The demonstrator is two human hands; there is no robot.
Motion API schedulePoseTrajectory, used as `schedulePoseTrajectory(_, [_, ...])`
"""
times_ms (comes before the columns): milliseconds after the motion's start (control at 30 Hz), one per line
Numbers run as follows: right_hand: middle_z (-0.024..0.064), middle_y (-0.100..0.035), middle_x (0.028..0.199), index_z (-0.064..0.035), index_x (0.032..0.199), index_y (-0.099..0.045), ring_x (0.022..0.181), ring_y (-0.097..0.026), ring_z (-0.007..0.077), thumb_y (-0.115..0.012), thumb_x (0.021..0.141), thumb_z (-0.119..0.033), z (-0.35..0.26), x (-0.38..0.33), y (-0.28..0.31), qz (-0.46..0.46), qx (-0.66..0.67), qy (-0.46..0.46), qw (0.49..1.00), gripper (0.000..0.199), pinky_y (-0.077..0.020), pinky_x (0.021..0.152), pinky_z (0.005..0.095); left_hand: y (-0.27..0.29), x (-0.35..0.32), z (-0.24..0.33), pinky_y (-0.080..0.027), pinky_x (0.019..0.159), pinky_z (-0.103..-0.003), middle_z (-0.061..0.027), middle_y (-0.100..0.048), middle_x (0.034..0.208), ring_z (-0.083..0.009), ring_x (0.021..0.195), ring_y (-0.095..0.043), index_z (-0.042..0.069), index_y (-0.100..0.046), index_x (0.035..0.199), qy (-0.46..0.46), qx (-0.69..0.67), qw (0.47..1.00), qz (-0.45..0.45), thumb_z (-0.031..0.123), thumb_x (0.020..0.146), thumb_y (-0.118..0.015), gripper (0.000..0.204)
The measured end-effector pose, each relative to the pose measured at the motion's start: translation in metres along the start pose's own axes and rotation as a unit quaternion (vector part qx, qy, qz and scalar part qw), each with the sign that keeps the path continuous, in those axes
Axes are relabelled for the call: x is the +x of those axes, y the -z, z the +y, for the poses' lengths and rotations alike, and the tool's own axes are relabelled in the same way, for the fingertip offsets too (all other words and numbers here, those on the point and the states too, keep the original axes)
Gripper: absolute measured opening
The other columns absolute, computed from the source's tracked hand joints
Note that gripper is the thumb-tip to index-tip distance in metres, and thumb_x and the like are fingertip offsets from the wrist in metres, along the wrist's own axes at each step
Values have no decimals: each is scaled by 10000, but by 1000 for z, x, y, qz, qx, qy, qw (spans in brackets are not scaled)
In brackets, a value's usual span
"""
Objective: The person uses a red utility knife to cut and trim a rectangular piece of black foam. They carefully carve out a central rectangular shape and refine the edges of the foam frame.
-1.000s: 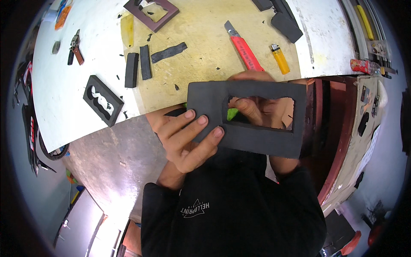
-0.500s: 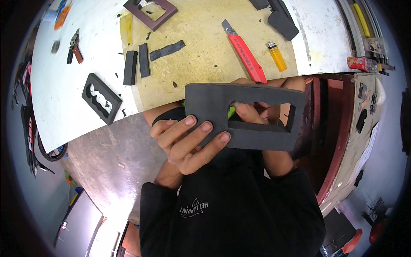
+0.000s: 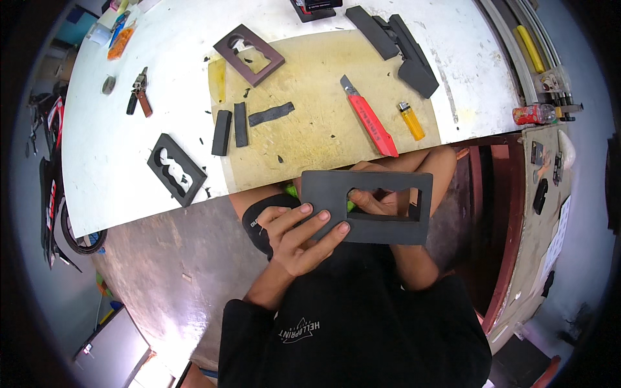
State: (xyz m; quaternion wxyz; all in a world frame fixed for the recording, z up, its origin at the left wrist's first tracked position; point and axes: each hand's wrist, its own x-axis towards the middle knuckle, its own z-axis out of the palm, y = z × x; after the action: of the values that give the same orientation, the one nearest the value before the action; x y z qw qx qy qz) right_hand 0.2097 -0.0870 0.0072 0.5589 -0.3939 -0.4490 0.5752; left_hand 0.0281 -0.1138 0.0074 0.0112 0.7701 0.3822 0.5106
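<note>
A thick dark grey foam block (image 3: 317, 216) with a rectangular cutout is held up over my lap, just off the table's front edge. My left hand (image 3: 301, 242) grips its left part, with several fingertips pressed on the face and the thumb hidden behind. Behind the block, my right hand (image 3: 381, 204) supports it. Part of that hand shows through the cutout, its thumb at the opening's left end; the other fingers are mostly hidden. Nearest on the table are a red utility knife (image 3: 370, 119) with its blade out and a yellow lighter (image 3: 411, 121).
On the white table (image 3: 116, 174) lies a yellowed cutting mat (image 3: 310, 145). Dark foam strips (image 3: 221, 132), a maroon foam frame (image 3: 268, 74), a black foam frame (image 3: 194, 171), larger foam offcuts (image 3: 414, 55) and pliers (image 3: 139, 94) are spread about. A red-labelled bottle (image 3: 535, 114) stands at right.
The foam block now sits lower in the picture and its face is turned more squarely into view. Both hands keep their hold. My view has shifted, showing more of the table.
</note>
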Motion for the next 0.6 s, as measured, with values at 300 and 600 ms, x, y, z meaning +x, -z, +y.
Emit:
schedulePoseTrajectory(300, [92,-720,820,14,927,-703,690,-657,105,-766,869,-38,-3,-20,-21,101,155,-101,978,100,-514,608,223,-3,-16,9,-402,840,-388,11,-651,1114,-223,1059,-582,250,-776,1031,5,0,1000,22,141,751,-762,301])
schedulePoseTrajectory(600, [130,-712,947,-4,994,-719,761,-686,196,-760,807,25,16,-33,-20,105,-255,276,921,194,-538,631,307,-5,-2,18,-434,750,-367,-60,-684,963,-238,830,-634,106,-751,1030,73,-52,993,72,7,629,-760,412])
